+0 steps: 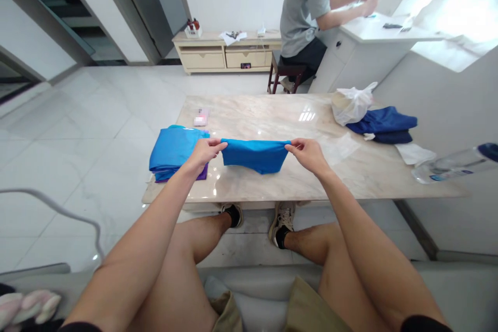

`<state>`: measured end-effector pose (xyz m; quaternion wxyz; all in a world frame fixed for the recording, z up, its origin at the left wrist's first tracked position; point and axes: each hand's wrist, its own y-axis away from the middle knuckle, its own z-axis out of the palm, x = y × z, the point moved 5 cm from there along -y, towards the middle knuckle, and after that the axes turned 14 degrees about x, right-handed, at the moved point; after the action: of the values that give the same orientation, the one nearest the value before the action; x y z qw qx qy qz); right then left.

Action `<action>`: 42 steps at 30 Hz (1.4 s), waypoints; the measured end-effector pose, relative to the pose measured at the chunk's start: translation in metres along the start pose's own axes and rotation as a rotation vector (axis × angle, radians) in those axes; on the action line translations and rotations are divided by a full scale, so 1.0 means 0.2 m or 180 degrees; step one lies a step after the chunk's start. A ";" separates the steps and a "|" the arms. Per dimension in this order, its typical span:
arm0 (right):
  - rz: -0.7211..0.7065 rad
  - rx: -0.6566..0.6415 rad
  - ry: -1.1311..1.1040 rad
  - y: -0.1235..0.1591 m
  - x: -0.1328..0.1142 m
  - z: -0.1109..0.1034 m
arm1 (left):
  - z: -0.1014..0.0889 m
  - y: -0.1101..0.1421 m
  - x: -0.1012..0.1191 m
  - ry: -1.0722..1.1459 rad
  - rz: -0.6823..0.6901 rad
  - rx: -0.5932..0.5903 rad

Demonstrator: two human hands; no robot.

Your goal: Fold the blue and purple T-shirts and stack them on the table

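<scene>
A bright blue cloth (254, 155) hangs stretched between my two hands, just above the marble table (272, 114). My left hand (206, 150) pinches its left top corner. My right hand (305, 151) pinches its right top corner. Both hands are closed on the fabric. Just left of my left hand lies a stack of folded blue cloths (173, 148) with a purple one at the bottom.
A white plastic bag (352, 104) and dark blue folded clothes (383, 124) lie at the table's right end, with a clear bottle (455, 163) nearer. A small pink pack (201, 116) sits at the far left. A person in a grey shirt (305, 5) sits at a white counter behind.
</scene>
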<state>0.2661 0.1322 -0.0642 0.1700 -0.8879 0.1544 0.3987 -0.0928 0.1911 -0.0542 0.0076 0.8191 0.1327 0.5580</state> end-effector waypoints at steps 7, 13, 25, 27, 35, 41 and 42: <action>-0.1010 0.0862 -0.0892 -0.01 -0.16 -0.21 | -0.15 0.10 0.19 0.0343 0.1102 0.0338; -0.0588 0.0640 -0.1388 -0.03 -0.10 -0.15 | -0.11 0.14 0.19 0.0644 0.0981 -0.0080; 0.0457 -0.0440 0.0928 -0.18 0.41 0.29 | 0.03 -0.06 -0.20 -0.2863 0.1096 -0.0205; 0.0641 -0.0724 0.1036 -0.17 0.47 0.32 | 0.05 -0.05 -0.20 -0.2990 0.1180 -0.0414; 0.0543 -0.1266 0.1253 -0.13 0.32 0.44 | 0.03 -0.06 -0.22 -0.3247 0.1213 -0.0590; 0.1375 -0.0453 0.0690 -0.13 0.54 0.11 | 0.20 -0.04 -0.06 -0.3296 0.1430 -0.0671; 0.1621 -0.0198 0.0586 -0.11 0.63 -0.02 | 0.25 -0.01 -0.01 -0.3274 0.1534 -0.0700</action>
<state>0.3574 0.1324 -0.1526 0.0221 -0.8577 0.3752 0.3507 -0.0473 0.1988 -0.0749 0.0290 0.9865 -0.1371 0.0845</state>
